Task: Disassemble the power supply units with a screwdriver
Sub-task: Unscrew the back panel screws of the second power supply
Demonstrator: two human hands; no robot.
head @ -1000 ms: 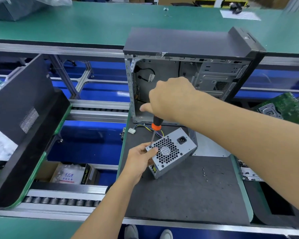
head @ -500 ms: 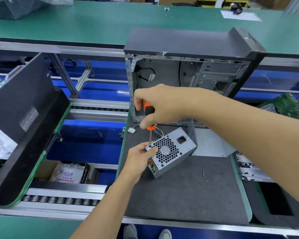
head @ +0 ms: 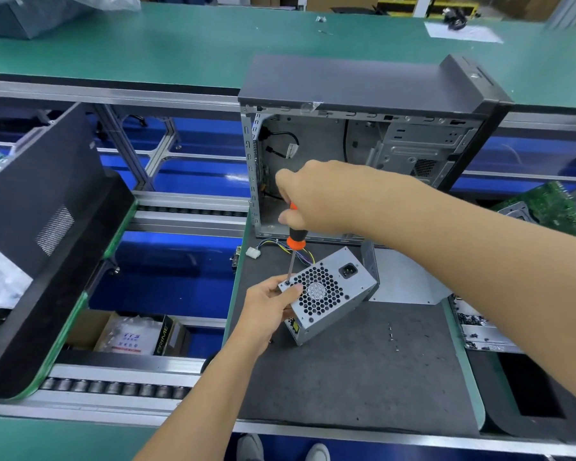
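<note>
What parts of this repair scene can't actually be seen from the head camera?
- Screwdriver grip: wrapped inside the right hand.
- Screw head at the tip: too small to make out.
- Near-left corner of the power supply: covered by the left hand.
- Lower middle of the open computer case: blocked by the right hand and forearm.
- Loose screws on the grey mat: too small to count.
</note>
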